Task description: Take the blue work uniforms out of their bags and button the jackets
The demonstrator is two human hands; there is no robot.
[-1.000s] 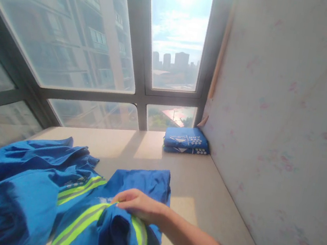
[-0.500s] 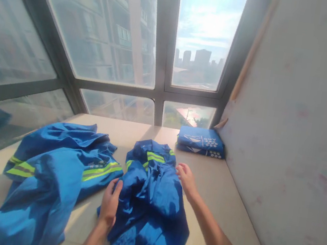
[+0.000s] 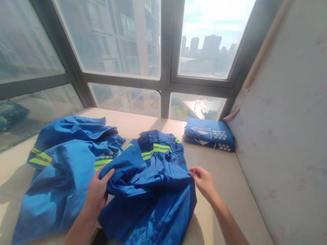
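Note:
A blue work jacket with yellow-green reflective stripes lies crumpled on the beige window ledge, its lower part hanging over the front edge. My left hand grips the jacket's left edge with closed fingers. My right hand pinches the fabric at its right edge. A second blue garment with the same stripes lies heaped just to the left, touching the first.
Two folded blue garments are stacked in the far right corner against the pale wall. Large windows with dark frames run along the back and left. The ledge's front edge is close to me.
The view has tilted down a little. Both hands have pulled the jacket's sides outward, spreading it wider; its striped upper part now lies flatter toward the window.

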